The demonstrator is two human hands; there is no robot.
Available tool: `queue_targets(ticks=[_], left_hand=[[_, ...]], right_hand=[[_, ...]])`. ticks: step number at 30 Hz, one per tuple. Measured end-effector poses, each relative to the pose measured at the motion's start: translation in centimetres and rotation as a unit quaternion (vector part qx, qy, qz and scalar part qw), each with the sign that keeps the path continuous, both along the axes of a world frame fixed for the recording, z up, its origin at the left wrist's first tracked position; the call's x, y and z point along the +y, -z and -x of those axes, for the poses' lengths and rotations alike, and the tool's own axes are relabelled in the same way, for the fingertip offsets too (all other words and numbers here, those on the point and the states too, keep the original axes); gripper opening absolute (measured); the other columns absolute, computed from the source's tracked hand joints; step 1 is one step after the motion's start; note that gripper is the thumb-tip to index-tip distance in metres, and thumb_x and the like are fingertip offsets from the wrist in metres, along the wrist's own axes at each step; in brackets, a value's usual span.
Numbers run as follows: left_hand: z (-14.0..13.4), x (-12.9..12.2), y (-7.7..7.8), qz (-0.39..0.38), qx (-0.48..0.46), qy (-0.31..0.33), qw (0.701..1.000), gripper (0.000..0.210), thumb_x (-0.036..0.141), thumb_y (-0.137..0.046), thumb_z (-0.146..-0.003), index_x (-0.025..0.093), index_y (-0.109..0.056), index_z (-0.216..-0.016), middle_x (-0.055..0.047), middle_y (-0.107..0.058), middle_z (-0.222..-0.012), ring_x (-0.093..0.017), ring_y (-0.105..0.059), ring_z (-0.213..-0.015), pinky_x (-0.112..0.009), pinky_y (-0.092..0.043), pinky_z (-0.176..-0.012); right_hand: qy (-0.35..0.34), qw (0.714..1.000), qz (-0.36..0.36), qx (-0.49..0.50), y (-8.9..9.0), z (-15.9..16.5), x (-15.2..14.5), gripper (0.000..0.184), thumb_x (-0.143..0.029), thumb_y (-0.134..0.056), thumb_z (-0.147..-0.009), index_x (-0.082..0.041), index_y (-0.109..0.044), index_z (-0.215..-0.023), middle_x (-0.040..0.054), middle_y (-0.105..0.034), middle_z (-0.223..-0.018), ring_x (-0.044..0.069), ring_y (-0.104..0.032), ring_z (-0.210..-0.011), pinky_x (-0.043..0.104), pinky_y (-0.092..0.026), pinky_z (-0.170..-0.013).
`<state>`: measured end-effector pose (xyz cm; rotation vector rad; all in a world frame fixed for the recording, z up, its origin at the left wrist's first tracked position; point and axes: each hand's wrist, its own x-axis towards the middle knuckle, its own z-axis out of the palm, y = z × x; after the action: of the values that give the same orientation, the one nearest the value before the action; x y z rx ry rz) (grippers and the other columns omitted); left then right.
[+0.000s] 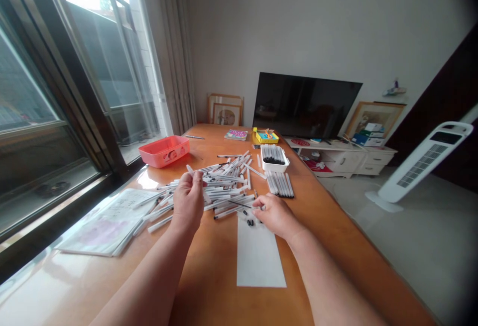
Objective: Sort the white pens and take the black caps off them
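Gripping a pale pen barrel (189, 169) in the left hand (187, 199), over the near side of the loose pen pile (228, 178), and pinching a thin dark rod (240, 204) in the right hand (274, 212), by the far end of the white sheet (260, 261). Possibly risking a dropped rod through so slight a pinch, or scattered black caps (250, 222) through a low brush of the hand. Looking whitish and slim in the barrel, needle-thin and straight in the rod.
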<state>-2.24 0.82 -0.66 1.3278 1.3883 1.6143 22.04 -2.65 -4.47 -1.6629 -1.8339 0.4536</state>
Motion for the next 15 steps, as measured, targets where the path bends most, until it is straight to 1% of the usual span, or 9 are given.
queue_targets(ticks=[1, 3, 5, 7, 8, 10, 12, 15], left_hand=[[-0.3, -0.2, 0.2, -0.010, 0.069, 0.019, 0.997, 0.036, 0.056, -0.053, -0.092, 0.022, -0.060, -0.086, 0.000, -0.062, -0.075, -0.015, -0.052, -0.068, -0.026, -0.039, -0.066], [-1.0, -0.9, 0.5, -0.019, 0.212, 0.064, 0.975, 0.036, 0.052, -0.050, -0.094, 0.022, -0.056, -0.076, -0.001, -0.058, -0.072, -0.016, -0.050, -0.069, -0.027, -0.035, -0.066], [-1.9, -1.6, 0.8, -0.018, 0.336, 0.100, 0.936, 0.035, 0.046, -0.047, -0.096, 0.022, -0.053, -0.072, -0.002, -0.056, -0.074, -0.018, -0.050, -0.072, -0.027, -0.033, -0.066], [-2.7, -2.3, 1.1, -0.012, 0.422, 0.136, 0.896, 0.032, 0.040, -0.046, -0.097, 0.022, -0.055, -0.072, -0.004, -0.058, -0.080, -0.020, -0.053, -0.077, -0.028, -0.034, -0.069], [-3.0, -2.6, 1.2, -0.008, 0.449, 0.152, 0.880, 0.030, 0.037, -0.047, -0.096, 0.023, -0.057, -0.072, -0.005, -0.060, -0.083, -0.021, -0.055, -0.081, -0.029, -0.035, -0.071], [-3.5, -3.0, 1.3, 0.000, 0.481, 0.182, 0.857, 0.026, 0.034, -0.050, -0.094, 0.023, -0.061, -0.073, -0.007, -0.062, -0.088, -0.023, -0.056, -0.087, -0.031, -0.038, -0.075], [-3.8, -3.3, 1.5, 0.002, 0.499, 0.203, 0.843, 0.022, 0.033, -0.053, -0.092, 0.023, -0.065, -0.077, -0.009, -0.063, -0.092, -0.026, -0.057, -0.092, -0.033, -0.040, -0.078], [-4.0, -3.5, 1.7, -0.002, 0.527, 0.214, 0.823, 0.019, 0.033, -0.055, -0.090, 0.024, -0.070, -0.084, -0.011, -0.064, -0.097, -0.030, -0.057, -0.096, -0.037, -0.042, -0.081]], right_hand=[[0.011, 1.000, -0.001, 0.001, 0.0, -0.2, 0.1, 0.013, -0.025, -0.070, -0.076, -0.026, -0.074, -0.088, 0.0037, -0.070, -0.094, 0.019, -0.063, -0.080, 0.029, -0.044, -0.073], [0.053, 0.998, -0.014, 0.004, 0.0, -0.9, 0.5, 0.018, -0.024, -0.067, -0.078, -0.027, -0.074, -0.094, 0.0035, -0.071, -0.097, 0.019, -0.063, -0.081, 0.029, -0.044, -0.071], [0.114, 0.993, -0.037, 0.007, 0.0, -1.7, 0.9, 0.017, -0.025, -0.061, -0.081, -0.027, -0.074, -0.093, 0.0039, -0.071, -0.097, 0.020, -0.064, -0.082, 0.029, -0.044, -0.070], [0.174, 0.983, -0.055, 0.007, 0.1, -2.8, 1.3, 0.018, -0.027, -0.059, -0.084, -0.027, -0.074, -0.092, 0.0051, -0.071, -0.096, 0.021, -0.064, -0.084, 0.030, -0.044, -0.070], [0.196, 0.979, -0.062, 0.005, 0.2, -3.3, 1.5, 0.019, -0.028, -0.058, -0.084, -0.027, -0.075, -0.093, 0.0059, -0.071, -0.097, 0.022, -0.064, -0.085, 0.030, -0.045, -0.071], [0.220, 0.973, -0.077, -0.005, 0.5, -4.1, 1.8, 0.022, -0.029, -0.056, -0.085, -0.026, -0.076, -0.096, 0.0073, -0.071, -0.099, 0.023, -0.065, -0.089, 0.032, -0.046, -0.075], [0.234, 0.968, -0.094, -0.012, 0.9, -4.7, 2.1, 0.026, -0.028, -0.055, -0.085, -0.025, -0.076, -0.099, 0.0087, -0.072, -0.101, 0.025, -0.064, -0.094, 0.034, -0.047, -0.081], [0.264, 0.957, -0.118, -0.006, 1.3, -5.2, 2.4, 0.030, -0.027, -0.052, -0.085, -0.022, -0.075, -0.105, 0.0111, -0.072, -0.107, 0.027, -0.064, -0.099, 0.036, -0.047, -0.088]])
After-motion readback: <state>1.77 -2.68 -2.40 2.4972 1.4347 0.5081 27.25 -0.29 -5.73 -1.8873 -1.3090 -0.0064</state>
